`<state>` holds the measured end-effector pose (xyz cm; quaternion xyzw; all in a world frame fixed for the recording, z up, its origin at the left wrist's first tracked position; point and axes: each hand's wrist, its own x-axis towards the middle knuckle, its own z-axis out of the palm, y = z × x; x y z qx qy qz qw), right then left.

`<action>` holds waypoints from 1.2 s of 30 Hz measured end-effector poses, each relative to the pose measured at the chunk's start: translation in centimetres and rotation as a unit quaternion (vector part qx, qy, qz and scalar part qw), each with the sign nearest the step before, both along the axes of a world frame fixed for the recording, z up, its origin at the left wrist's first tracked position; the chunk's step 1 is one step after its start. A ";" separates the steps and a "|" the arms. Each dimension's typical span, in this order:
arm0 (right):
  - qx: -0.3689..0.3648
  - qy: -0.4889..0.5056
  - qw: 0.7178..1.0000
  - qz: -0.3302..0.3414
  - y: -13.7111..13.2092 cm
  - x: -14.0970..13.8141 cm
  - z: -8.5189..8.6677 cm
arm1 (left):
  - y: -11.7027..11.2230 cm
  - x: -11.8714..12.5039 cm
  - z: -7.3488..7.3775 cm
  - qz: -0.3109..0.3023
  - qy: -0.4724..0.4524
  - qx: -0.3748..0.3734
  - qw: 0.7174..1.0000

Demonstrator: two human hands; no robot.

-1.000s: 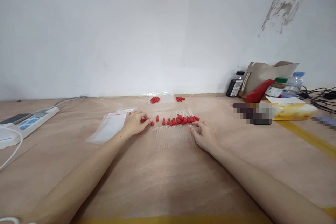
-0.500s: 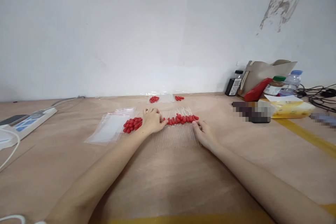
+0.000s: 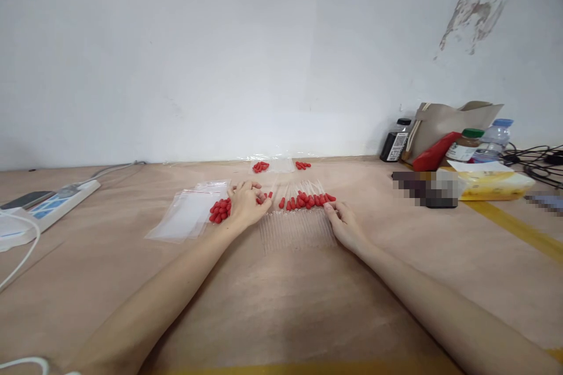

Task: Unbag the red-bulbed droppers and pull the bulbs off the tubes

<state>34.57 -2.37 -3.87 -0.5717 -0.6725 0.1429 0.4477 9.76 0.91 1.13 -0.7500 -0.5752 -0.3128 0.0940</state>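
Observation:
Several red rubber dropper bulbs (image 3: 303, 200) form a row in the middle of the table, with thin clear tubes (image 3: 315, 187) reaching away behind them. Nearer me lies a row of clear slender tubes (image 3: 294, 233) side by side. My left hand (image 3: 247, 204) is over red bulbs at the row's left, fingers bent but apart; some bulbs show beside its thumb. A pile of red bulbs (image 3: 219, 211) sits left of that hand, partly hidden by it. At the row's right end, my right hand (image 3: 345, 222) pinches the last bulb between thumb and forefinger.
Clear plastic bags (image 3: 185, 214) lie left of the pile. Farther back are two small red bulb groups (image 3: 261, 167) near a clear bag (image 3: 281, 164). A power strip (image 3: 65, 205) is at left. Bottles (image 3: 394, 140), a grey bag (image 3: 455, 120) and a yellow tissue pack (image 3: 497, 181) stand at right.
My left hand has shifted left, away from the row, and a gap with a few loose bulbs shows beside its thumb. My right hand stays at the row's right end.

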 end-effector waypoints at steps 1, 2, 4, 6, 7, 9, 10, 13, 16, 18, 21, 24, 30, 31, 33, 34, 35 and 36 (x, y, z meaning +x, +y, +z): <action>0.003 0.004 1.000 0.007 -0.1 -0.1 0.1 | -0.5 -0.4 0.1 -0.006 -0.006 0.026 1.000; 0.004 0.007 1.000 0.012 -0.2 -0.2 0.2 | -1.0 -0.8 0.3 -0.014 -0.007 0.050 0.999; 0.001 0.009 1.000 0.013 -0.3 -0.2 0.3 | -2.2 -1.5 0.4 -0.029 -0.002 0.082 0.996; 0.000 0.010 1.000 0.010 -0.3 -0.2 0.2 | -3.4 -2.1 0.2 -0.048 0.008 0.094 0.994; 0.001 0.014 1.000 0.010 -0.2 -0.2 0.2 | -4.0 -2.3 0.0 -0.058 0.014 0.098 0.993; 0.009 0.030 0.999 0.008 -0.1 -0.1 0.2 | -4.9 -2.6 -0.4 -0.078 0.022 0.108 0.991; 0.014 0.041 0.999 0.007 -0.1 0.0 0.2 | -5.2 -2.7 -0.6 -0.085 0.024 0.115 0.989; 0.038 0.070 0.997 0.008 -0.3 0.0 0.4 | -5.8 -2.7 -1.1 -0.103 0.030 0.135 0.985; 0.069 0.064 0.995 0.033 -0.5 -0.1 0.6 | -6.0 -2.5 -1.4 -0.124 0.040 0.142 0.981; 0.072 0.061 0.995 0.042 -0.4 0.0 0.4 | -6.0 -2.4 -1.5 -0.139 0.049 0.142 0.979; 0.050 0.081 0.995 0.005 0.2 0.4 0.1 | -6.1 -2.4 -1.6 -0.152 0.057 0.143 0.976; 0.055 0.088 0.995 -0.010 0.2 0.6 0.3 | -6.2 -2.3 -1.5 -0.150 0.052 0.147 0.976; 0.171 -0.147 0.965 0.135 -2.7 -0.7 2.6 | -6.5 -1.6 -1.4 -0.183 0.057 0.188 0.963; 0.189 -0.193 0.951 0.152 -3.2 -1.0 2.9 | -6.6 -1.5 -1.4 -0.190 0.056 0.199 0.960; 0.214 -0.255 0.926 0.179 -3.8 -1.6 3.0 | -6.8 -1.2 -1.4 -0.199 0.051 0.213 0.955; 0.222 -0.272 0.917 0.190 -4.0 -1.8 3.0 | -6.9 -1.1 -1.4 -0.201 0.050 0.214 0.954; 0.228 -0.282 0.911 0.197 -4.1 -2.0 2.9 | -7.1 -1.0 -1.3 -0.202 0.048 0.212 0.955; 0.231 -0.285 0.908 0.201 -4.2 -2.1 2.9 | -7.2 -0.8 -1.3 -0.202 0.048 0.206 0.956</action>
